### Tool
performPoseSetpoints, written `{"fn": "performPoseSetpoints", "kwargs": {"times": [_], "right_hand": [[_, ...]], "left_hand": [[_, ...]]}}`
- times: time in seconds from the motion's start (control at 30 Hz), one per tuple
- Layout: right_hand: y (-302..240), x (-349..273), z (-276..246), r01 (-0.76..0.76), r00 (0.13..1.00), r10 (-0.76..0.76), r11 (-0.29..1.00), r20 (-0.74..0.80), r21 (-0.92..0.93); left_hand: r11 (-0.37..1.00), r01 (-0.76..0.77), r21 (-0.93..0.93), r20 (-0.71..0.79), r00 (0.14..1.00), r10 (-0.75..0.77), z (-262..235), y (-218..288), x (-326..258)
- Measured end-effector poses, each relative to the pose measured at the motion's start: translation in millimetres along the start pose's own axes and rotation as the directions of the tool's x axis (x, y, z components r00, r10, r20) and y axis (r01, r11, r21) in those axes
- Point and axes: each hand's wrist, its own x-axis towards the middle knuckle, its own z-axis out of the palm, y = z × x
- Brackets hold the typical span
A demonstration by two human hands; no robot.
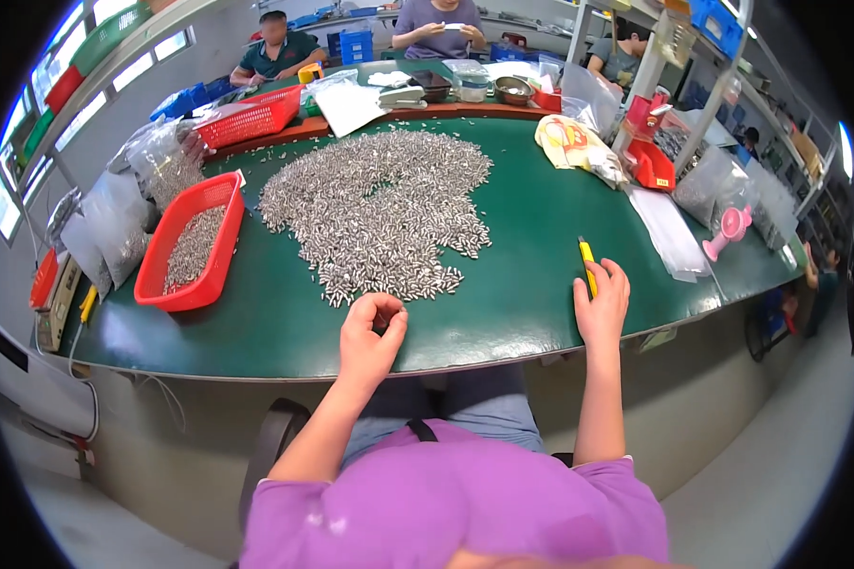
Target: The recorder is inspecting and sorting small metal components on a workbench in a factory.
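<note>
A wide heap of small shiny metal pieces [380, 204] covers the middle of the green table [531, 247]. At its near edge is my left hand [370, 339], fingers curled and thumb meeting the forefinger; what the fingertips pinch, if anything, is too small to make out. Further right, my right hand [604, 302] rests on the table with its fingers round a slim yellow utility knife [588, 267]. The knife's dark tip points away from me. Left of the heap, a red plastic basket [149, 280] holds more of the small metal pieces.
Clear bags of parts [114, 223] and a scale [59, 296] line the left side. A red perforated basket [251, 120], papers [348, 106] and a metal bowl [513, 90] stand behind. A cloth [579, 149], red bin [651, 166] and pink fan [728, 230] lie right. Several people sit beyond.
</note>
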Motion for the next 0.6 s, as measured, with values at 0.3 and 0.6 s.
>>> {"fn": "performPoseSetpoints", "kwargs": {"times": [0.3,0.6], "right_hand": [[0.2,4.9,0.1,0.017,1.0,-0.016,1.0,-0.019,0.014],[-14.4,8.3,-13.3,0.182,0.982,-0.178,0.981,-0.068,0.061]], "left_hand": [[1.0,0.012,-0.017,0.019,1.0,-0.012,0.8,-0.8,3.0],[0.996,0.04,-0.083,0.05,0.998,-0.035,-1.9,6.0,2.5]]}}
